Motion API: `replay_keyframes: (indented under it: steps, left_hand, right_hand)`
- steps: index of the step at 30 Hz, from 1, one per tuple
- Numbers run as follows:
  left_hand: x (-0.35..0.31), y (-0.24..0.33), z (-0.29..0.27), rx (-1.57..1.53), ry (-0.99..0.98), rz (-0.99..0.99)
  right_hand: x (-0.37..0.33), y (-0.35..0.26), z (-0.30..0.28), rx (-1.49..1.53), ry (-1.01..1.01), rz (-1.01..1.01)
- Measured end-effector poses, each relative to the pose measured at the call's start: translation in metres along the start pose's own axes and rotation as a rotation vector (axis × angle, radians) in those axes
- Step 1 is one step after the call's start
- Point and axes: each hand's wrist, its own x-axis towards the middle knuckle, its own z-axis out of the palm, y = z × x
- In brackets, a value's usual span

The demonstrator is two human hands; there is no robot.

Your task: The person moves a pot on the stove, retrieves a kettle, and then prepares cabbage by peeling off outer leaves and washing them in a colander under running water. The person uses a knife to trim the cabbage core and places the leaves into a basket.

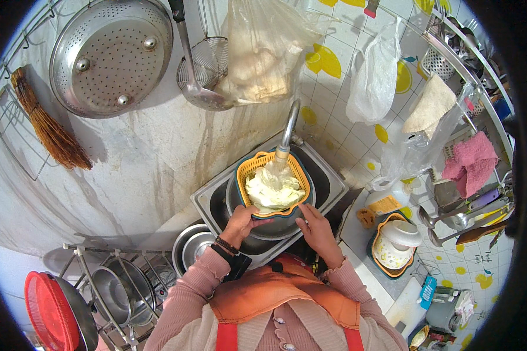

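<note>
Pale green cabbage leaves [270,192] fill a yellow draining basket [249,164], which sits inside a dark blue basin [238,182]. Both stand over a larger metal bowl [269,229] in the steel sink [202,205]. The faucet [287,131] reaches down over the leaves. My left hand [241,225] grips the near left rim of the basin, its fingertips partly hidden beneath. At the near right rim, my right hand [318,230] holds on with its fingers at the edge and its thumb lower down.
Metal bowls [194,245] stand left of the sink, beside a rack with pots [111,292]. At the right, a counter carries another basket with a lidded white container [398,240]. A steamer tray [112,55], a ladle [208,96] and plastic bags [375,76] hang above.
</note>
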Motion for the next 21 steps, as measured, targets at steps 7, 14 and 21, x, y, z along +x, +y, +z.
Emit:
replay_keyframes:
  steps: [7, 14, 21]
  left_hand:
    - [0.0014, -0.0032, 0.0002, 0.007, 0.013, -0.017]
    - [0.0064, -0.0075, -0.0011, -0.003, 0.008, -0.021]
    - [0.0078, -0.007, 0.0012, 0.011, 0.031, -0.035]
  right_hand:
    - [-0.0011, 0.0062, 0.0009, -0.007, -0.014, 0.005]
    - [0.0002, 0.0045, -0.0035, 0.012, -0.029, 0.015]
    - [0.0031, 0.0088, -0.0032, 0.029, -0.026, 0.013]
